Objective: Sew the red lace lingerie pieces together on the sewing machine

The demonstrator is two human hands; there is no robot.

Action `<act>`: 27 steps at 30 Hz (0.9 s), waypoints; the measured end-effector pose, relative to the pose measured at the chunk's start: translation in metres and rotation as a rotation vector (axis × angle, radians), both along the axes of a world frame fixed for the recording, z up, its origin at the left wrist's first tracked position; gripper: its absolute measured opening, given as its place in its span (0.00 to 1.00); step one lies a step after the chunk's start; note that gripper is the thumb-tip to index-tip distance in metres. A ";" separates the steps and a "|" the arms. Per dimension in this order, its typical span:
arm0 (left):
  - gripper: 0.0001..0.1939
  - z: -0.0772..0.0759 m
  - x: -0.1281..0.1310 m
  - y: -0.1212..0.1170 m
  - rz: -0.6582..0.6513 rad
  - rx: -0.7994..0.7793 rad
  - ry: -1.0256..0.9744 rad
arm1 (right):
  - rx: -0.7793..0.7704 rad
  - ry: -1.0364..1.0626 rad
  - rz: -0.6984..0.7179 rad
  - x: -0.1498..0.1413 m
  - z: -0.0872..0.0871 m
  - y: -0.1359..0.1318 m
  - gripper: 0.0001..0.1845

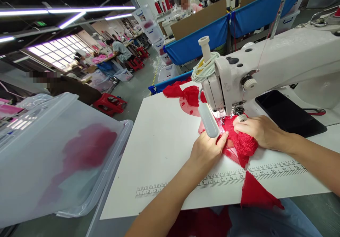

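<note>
At the far left stands a large translucent plastic bin (32,184) with red cloth (91,146) showing through its wall, set beside the seat, presumably so that it is within reach. Next comes the white flat-topped bench (132,166); a black printed ruler scale (262,173) runs along its near edge, where lengths can be read easily.

The person's left hand (205,146) lies on the sheer and lacy red fabric (245,148), its thumb pressing the cloth, seemingly to hold it flat near the needle. The small white oblong lamp (208,120) covers its fingers, so whether they pinch anything cannot be told. That lamp hangs close to the needle, probably to light the spot.

The fabric lies beneath the needle of the white metal sewing machine (278,58), spreading toward the person. Behind the lamp rests a crumpled red lace heap (192,94). The right hand (259,132) grips the bunched lace with curled fingers, likely to control its bulk. A red triangular cloth piece (257,192) hangs over the near edge. Rightmost, a black glossy phone (289,113) lies beside the machine's base, apart from the fabric.

Counted: two hands, one machine, one lamp, one phone, one ruler scale, and three areas of red cloth on or over the bench.
</note>
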State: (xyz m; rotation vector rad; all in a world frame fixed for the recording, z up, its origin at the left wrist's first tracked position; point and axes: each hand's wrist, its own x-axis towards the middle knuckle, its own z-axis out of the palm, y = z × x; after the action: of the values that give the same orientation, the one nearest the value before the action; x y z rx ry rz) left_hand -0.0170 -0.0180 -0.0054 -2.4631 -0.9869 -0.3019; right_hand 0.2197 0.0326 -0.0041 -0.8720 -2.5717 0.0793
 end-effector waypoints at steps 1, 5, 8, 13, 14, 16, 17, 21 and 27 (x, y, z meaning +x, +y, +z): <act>0.21 0.000 0.000 0.000 0.000 0.002 0.000 | -0.010 -0.017 -0.008 0.000 0.000 0.000 0.14; 0.20 -0.001 0.000 0.000 0.000 0.013 -0.001 | -0.045 -0.044 -0.014 0.000 0.002 0.000 0.14; 0.20 -0.003 0.000 0.001 -0.005 0.016 0.004 | -0.055 -0.056 -0.028 -0.001 0.002 -0.001 0.15; 0.22 -0.004 0.000 0.002 0.022 -0.011 -0.017 | -0.059 -0.071 -0.050 -0.003 0.002 0.001 0.15; 0.22 -0.003 0.000 0.002 0.028 -0.026 -0.029 | -0.054 -0.070 -0.048 -0.003 0.002 0.001 0.14; 0.20 -0.001 0.001 0.002 0.025 -0.065 -0.048 | -0.051 -0.073 -0.039 -0.003 0.003 0.002 0.11; 0.20 0.000 0.002 0.002 0.021 -0.082 -0.056 | -0.052 -0.077 -0.035 -0.003 0.003 0.002 0.08; 0.19 0.001 0.006 0.002 0.000 -0.070 -0.096 | -0.046 -0.017 0.022 -0.002 0.001 0.000 0.08; 0.13 0.001 0.004 0.003 -0.154 -0.087 -0.151 | -0.114 0.141 0.077 -0.001 -0.001 0.001 0.13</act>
State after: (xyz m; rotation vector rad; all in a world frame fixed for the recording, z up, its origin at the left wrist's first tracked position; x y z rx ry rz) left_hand -0.0131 -0.0149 -0.0048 -2.6332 -0.8877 -0.5132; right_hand 0.2192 0.0333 -0.0054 -0.7775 -2.4881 0.3015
